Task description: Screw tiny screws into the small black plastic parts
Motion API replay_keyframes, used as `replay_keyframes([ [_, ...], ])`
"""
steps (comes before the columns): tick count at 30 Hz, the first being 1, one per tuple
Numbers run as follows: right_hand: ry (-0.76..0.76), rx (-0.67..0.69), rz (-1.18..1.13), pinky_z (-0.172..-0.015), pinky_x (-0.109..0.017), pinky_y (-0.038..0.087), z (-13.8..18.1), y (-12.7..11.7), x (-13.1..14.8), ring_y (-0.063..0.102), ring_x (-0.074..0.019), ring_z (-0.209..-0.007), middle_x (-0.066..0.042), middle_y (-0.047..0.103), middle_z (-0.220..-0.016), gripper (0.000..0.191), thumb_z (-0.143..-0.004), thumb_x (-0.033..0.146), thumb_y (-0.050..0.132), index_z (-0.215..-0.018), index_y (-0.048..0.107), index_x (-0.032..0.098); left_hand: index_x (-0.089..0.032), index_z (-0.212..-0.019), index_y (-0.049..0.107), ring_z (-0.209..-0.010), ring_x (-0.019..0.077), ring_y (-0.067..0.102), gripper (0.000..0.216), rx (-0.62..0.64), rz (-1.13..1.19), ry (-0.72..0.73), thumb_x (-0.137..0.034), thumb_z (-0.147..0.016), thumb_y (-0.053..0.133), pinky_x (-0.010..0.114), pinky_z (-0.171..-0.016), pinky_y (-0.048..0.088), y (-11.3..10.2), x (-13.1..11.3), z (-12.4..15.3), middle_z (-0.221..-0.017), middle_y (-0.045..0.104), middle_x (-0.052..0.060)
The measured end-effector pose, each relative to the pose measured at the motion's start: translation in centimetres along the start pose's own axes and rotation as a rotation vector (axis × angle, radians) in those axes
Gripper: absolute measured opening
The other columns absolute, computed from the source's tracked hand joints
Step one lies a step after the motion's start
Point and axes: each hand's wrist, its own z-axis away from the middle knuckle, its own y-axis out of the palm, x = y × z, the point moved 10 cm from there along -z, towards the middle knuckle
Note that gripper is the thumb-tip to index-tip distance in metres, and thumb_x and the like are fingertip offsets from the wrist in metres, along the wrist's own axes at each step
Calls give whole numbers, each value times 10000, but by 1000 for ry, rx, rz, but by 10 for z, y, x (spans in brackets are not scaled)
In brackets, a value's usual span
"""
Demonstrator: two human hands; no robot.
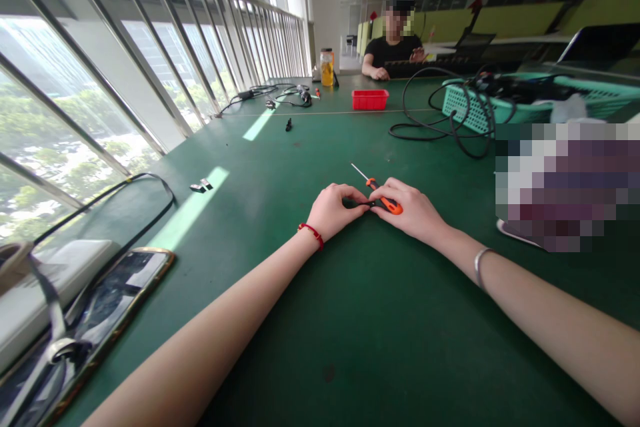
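In the head view my left hand [336, 208], with a red bracelet at the wrist, is closed in a pinch on one end of a small dark piece [371, 203]. My right hand [407, 210] is closed around an orange and black screwdriver [393, 205], and its thumb and fingertip meet the other end of the dark piece. The screwdriver's thin metal shaft points forward and left, away from the dark piece. Both hands rest low over the green table [320, 320]. What exactly the dark piece is cannot be made out, as fingers cover much of it.
A red bin [370, 100] and a small black part [289, 125] stand farther back. Small black pieces [201, 185] lie left. A teal basket [473, 110] with cables is at right, a phone [120, 300] at near left. A person [397, 47] sits at the far end.
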Motion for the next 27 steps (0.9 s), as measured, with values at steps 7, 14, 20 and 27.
replay_keyframes([
  [7,1,4,-18,-648,-262,423,0,0,-1,590,-158,-791,-6,570,-938,136,-790,280,578,-912,622,237,-221,-795,728,-820,170,621,124,-1,-16,13,-293,-740,644,296,-781,468,0,-1,0,-833,728,-12],
  [14,22,16,1,-647,-263,422,0,1,-3,592,-164,-810,-5,579,-944,149,-794,297,572,-922,622,241,-211,-806,728,-844,183,589,122,-14,-74,84,-279,-765,636,313,-794,472,0,-7,0,-858,712,9],
  [20,46,17,41,-591,-254,396,0,2,-4,588,-161,-788,2,582,-916,165,-791,323,572,-929,627,252,-210,-810,721,-848,182,569,119,-25,-117,116,-276,-787,625,315,-794,468,-1,-11,1,-876,691,20],
  [27,55,-57,6,-591,-270,410,-3,-4,-9,583,-178,-763,-19,583,-879,174,-785,339,585,-930,634,257,-206,-833,707,-880,187,560,124,-36,-194,127,-271,-807,605,323,-817,456,-3,-16,2,-911,681,28],
])
